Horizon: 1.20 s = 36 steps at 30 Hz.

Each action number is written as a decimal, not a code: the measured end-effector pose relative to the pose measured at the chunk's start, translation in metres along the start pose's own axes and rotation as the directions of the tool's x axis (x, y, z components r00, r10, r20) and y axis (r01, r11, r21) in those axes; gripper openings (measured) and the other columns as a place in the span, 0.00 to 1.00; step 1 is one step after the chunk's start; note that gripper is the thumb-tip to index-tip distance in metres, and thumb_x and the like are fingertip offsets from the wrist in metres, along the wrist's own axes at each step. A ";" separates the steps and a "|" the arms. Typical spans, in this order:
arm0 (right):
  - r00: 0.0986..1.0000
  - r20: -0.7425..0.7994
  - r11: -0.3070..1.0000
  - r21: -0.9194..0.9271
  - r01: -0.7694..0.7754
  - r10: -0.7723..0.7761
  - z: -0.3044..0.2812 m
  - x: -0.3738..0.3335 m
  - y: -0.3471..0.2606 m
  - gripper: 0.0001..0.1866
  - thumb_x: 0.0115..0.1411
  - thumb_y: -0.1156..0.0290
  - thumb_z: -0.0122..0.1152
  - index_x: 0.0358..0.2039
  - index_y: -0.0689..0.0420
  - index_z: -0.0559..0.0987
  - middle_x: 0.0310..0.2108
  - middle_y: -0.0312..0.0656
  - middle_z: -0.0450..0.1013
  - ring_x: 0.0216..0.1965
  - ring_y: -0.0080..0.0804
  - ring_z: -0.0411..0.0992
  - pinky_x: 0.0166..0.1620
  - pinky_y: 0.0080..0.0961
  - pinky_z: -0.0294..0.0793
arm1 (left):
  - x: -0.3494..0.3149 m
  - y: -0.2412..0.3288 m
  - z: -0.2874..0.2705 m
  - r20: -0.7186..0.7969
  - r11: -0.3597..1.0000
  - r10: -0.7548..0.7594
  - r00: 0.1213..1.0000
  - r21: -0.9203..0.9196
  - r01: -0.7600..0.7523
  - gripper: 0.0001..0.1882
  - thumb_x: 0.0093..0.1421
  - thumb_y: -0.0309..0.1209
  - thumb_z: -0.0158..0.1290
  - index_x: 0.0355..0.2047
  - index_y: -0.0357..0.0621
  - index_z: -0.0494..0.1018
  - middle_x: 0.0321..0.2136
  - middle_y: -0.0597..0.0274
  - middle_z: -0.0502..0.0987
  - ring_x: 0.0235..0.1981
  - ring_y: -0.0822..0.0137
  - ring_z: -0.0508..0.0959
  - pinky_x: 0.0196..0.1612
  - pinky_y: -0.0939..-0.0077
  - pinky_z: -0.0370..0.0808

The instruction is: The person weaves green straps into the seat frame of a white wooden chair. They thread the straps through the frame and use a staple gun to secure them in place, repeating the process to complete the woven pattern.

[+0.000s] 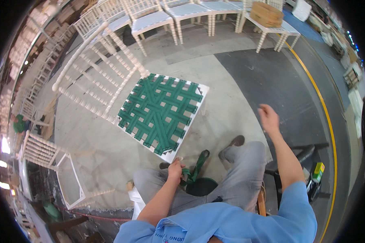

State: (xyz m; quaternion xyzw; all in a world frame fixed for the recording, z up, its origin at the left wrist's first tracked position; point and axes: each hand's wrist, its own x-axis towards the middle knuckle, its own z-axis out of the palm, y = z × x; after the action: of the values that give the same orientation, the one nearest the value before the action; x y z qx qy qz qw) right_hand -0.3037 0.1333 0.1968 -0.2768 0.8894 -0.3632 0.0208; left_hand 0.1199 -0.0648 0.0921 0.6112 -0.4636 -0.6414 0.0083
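Note:
In front of me stands a white chair with a spindle back [103,73]. Its seat frame [205,90] is covered with woven dark green webbing [160,109], in crossing bands with diagonal strips over them. At the seat's near corner, my left hand [175,170] is closed on a loose green webbing strap [198,164], which loops up between my knees. A dark green round piece [201,186], perhaps the rest of the webbing, lies in my lap. My right hand [269,118] is held out to the right over the floor, fingers loosely bent, with nothing visible in it.
Several white chairs [150,22] line the far side, one bearing a tan block-shaped item [267,14]. A chair frame with an uncovered seat opening [71,180] lies at left. Beside my right arm are a dark stand [302,156] and a green-yellow box [318,172]. A yellow floor line [322,105] runs along the right.

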 end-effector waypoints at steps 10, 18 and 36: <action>0.798 0.600 0.998 -0.002 0.057 -0.044 0.258 0.183 -0.133 0.41 0.70 0.34 0.42 0.55 0.62 0.79 0.52 0.57 0.78 0.54 0.52 0.77 0.58 0.38 0.72 | -0.002 0.035 -0.021 0.121 0.539 -0.053 0.991 -0.832 0.130 0.16 0.72 0.45 0.45 0.47 0.49 0.74 0.40 0.59 0.84 0.15 0.71 0.59 0.26 0.69 0.67; 0.719 0.695 0.999 0.002 -0.042 0.029 0.282 0.142 -0.113 0.42 0.71 0.35 0.39 0.51 0.66 0.81 0.49 0.60 0.79 0.54 0.53 0.76 0.58 0.39 0.71 | -0.001 0.028 -0.037 0.025 0.621 -0.085 0.996 -0.780 0.073 0.22 0.72 0.54 0.47 0.43 0.48 0.75 0.34 0.63 0.81 0.15 0.75 0.62 0.22 0.73 0.64; 0.773 0.446 0.866 -0.009 -0.500 0.451 0.162 -0.116 -0.057 0.40 0.72 0.36 0.37 0.60 0.64 0.71 0.58 0.65 0.71 0.61 0.64 0.68 0.62 0.52 0.66 | 0.004 0.032 -0.036 0.038 0.534 -0.185 0.982 -0.835 0.133 0.17 0.70 0.51 0.51 0.35 0.53 0.72 0.22 0.69 0.69 0.14 0.72 0.59 0.20 0.73 0.62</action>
State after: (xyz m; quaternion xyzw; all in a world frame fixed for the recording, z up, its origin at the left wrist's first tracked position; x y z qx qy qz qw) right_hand -0.1391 0.0558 0.0960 -0.1148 0.8814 -0.3235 0.3246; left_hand 0.1297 -0.1060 0.1145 0.5906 -0.0458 -0.7653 0.2517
